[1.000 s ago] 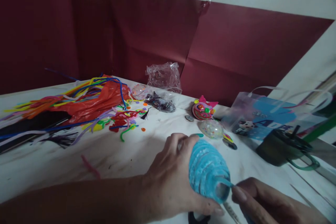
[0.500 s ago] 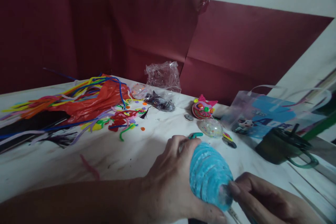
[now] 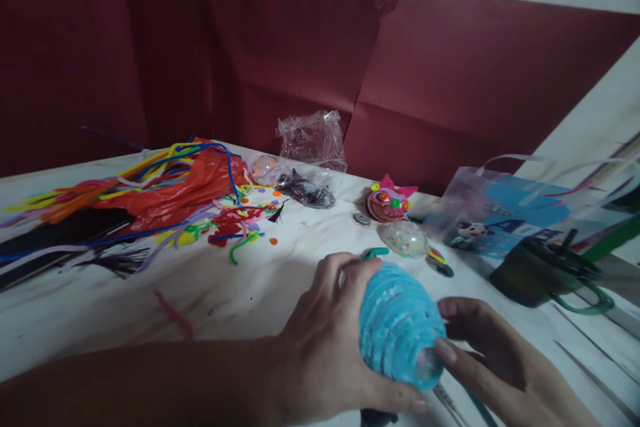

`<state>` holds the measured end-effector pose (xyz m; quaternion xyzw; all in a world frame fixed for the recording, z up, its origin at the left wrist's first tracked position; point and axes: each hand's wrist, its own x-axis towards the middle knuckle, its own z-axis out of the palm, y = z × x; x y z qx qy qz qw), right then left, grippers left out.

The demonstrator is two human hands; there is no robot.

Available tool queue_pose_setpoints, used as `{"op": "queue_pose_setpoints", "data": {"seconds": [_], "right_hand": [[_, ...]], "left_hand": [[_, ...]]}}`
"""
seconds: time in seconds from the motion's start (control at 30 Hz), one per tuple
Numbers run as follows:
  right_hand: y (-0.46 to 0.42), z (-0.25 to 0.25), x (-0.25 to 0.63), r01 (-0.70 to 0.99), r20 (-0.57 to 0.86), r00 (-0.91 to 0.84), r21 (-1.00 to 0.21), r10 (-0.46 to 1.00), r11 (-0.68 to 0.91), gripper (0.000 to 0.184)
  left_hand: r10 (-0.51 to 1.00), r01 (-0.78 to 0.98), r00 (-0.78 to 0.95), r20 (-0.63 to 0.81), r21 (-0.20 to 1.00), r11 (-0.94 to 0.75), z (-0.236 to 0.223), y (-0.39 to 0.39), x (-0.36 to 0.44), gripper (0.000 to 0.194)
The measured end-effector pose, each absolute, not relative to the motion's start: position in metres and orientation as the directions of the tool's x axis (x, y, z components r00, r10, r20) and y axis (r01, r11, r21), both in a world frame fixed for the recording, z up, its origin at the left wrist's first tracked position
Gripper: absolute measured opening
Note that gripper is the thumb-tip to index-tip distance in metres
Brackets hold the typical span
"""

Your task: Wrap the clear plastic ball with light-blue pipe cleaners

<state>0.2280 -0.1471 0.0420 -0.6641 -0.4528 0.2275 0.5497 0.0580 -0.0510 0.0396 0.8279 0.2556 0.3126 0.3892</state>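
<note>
My left hand (image 3: 335, 333) curls around an egg-shaped ball wrapped in light-blue pipe cleaner (image 3: 397, 320), thumb underneath. The ball lies tilted, and its near right end shows a small bare, translucent patch. At that end my right hand (image 3: 500, 353) has its thumb and forefinger against the ball, the two a little apart. A blue strand (image 3: 480, 407) trails below the right hand; where it joins the ball is hidden. Just beyond the left fingers lies a teal bent piece (image 3: 375, 252).
A pink decorated lion head (image 3: 390, 200) and a clear ball (image 3: 406, 240) lie behind the hands. To the right stand a dark green mug (image 3: 543, 273) and a clear handled bag (image 3: 530, 207). Pipe cleaners (image 3: 165, 167) and a red plastic bag (image 3: 175, 187) cover the left.
My right thumb and forefinger have spread from a pinch, the forefinger rising along the ball's side. The left hand keeps its hold, with the ball nearly unmoved. The view has shifted slightly.
</note>
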Motion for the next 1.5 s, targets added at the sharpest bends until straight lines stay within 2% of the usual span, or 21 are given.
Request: {"op": "queue_pose_setpoints", "data": {"seconds": [0.07,0.1,0.23,0.33,0.4,0.5,0.6,0.83,1.13,1.3,1.5], "right_hand": [[-0.148,0.030,0.241,0.385,0.207,0.415,-0.922,0.886,0.035,0.052],[-0.149,0.024,0.247,0.378,0.142,0.281,-0.925,0.949,0.027,0.054],[-0.151,0.007,0.254,0.208,0.078,0.265,-0.978,0.961,0.021,0.048],[-0.149,0.012,0.240,0.140,0.111,0.246,-0.987,0.963,0.078,0.049],[-0.147,0.020,0.231,0.127,0.127,0.312,-0.988,0.942,0.091,0.050],[-0.145,0.028,0.229,0.184,0.107,0.385,-0.982,0.917,0.038,0.055],[-0.144,0.028,0.239,0.299,0.139,0.397,-0.954,0.907,0.016,0.056],[-0.146,0.016,0.250,0.451,0.225,0.399,-0.892,0.889,0.023,0.057],[-0.145,0.021,0.230,0.448,0.214,0.435,-0.894,0.875,-0.004,0.058],[-0.145,0.021,0.215,0.388,0.190,0.477,-0.921,0.858,-0.012,0.062],[-0.143,0.021,0.228,0.459,0.195,0.366,-0.888,0.910,0.005,0.061]], "left_hand": [[0.672,0.187,0.662,0.333,0.795,-0.578,0.038,-0.052,0.059,0.109],[0.673,0.187,0.656,0.343,0.789,-0.585,0.038,-0.052,0.059,0.109],[0.663,0.183,0.642,0.385,0.763,-0.620,0.032,-0.054,0.059,0.109],[0.631,0.157,0.660,0.408,0.746,-0.647,0.028,-0.055,0.058,0.110],[0.598,0.115,0.675,0.433,0.738,-0.665,0.029,-0.056,0.057,0.106],[0.544,0.021,0.681,0.491,0.730,-0.684,0.036,-0.055,0.056,0.087],[0.561,-0.003,0.663,0.496,0.751,-0.660,0.044,-0.053,0.058,0.071],[0.607,0.054,0.673,0.422,0.791,-0.609,0.048,-0.052,0.060,0.070],[0.605,0.136,0.697,0.385,0.758,-0.638,0.053,-0.053,0.058,0.071],[0.614,0.194,0.721,0.321,0.757,-0.624,0.055,-0.053,0.057,0.071],[0.636,0.242,0.728,0.256,0.772,-0.588,0.055,-0.054,0.056,0.073]]}}
